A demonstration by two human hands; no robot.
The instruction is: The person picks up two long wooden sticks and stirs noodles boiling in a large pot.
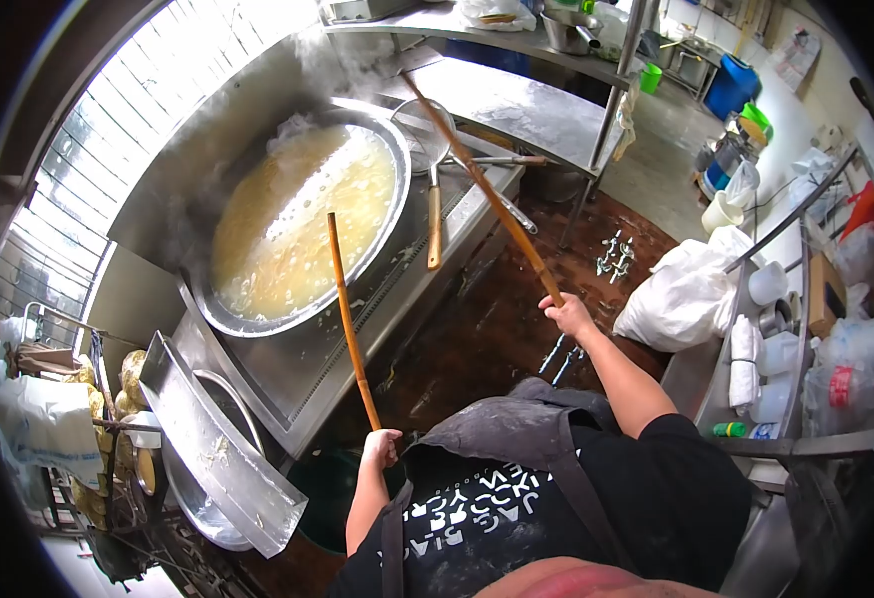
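Note:
My left hand (pixel 381 448) is closed around the lower end of a long bamboo stick (pixel 349 329). The far tip of this stick overlaps the cloudy yellow liquid in a big round wok (pixel 397 214); I cannot tell whether it touches the liquid. My right hand (pixel 568 317) grips the near end of a second long bamboo stick (pixel 492 194), which slants up and left over the counter's edge. Bubbles and steam show on the liquid (pixel 297 219). A wire strainer with a wooden handle (pixel 434 229) lies beside the wok, partly behind the second stick.
The steel stove counter (pixel 327 364) surrounds the wok. A metal trough (pixel 222 448) leans at lower left. A steel table (pixel 517 100) stands beyond the strainer. White sacks (pixel 681 289) and a shelf of containers (pixel 776 354) are on the right. The brown floor (pixel 596 224) looks wet.

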